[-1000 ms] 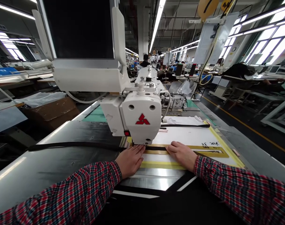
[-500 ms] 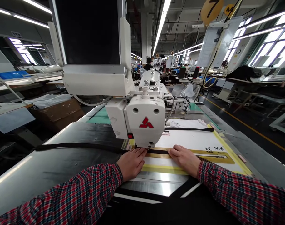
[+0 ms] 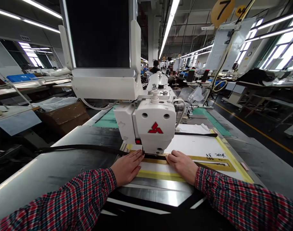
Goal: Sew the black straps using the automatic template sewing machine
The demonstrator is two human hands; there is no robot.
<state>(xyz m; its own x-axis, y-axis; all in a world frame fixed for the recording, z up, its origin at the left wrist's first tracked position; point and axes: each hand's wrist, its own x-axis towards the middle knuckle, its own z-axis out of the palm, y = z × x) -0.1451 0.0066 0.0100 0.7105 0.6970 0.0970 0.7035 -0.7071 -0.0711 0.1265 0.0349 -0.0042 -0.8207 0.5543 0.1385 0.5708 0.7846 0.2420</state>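
Black strap (image 3: 156, 157) | I see left hand (image 3: 127, 168), right hand (image 3: 182, 166) flat, fingers open, tips on it | template (image 3: 194, 144) on steel table (image 3: 35, 179) | sewing hall (image 3: 177, 54)

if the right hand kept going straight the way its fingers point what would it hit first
Probably the needle end of the white sewing machine head, just past the right hand's fingertips, though depth is unclear and the hand could pass beneath it along the black strap.

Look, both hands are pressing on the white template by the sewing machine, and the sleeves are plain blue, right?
No, the sleeves are red checked, not plain blue, as the head view shows. The left hand and right hand do press on the white template by the sewing machine.
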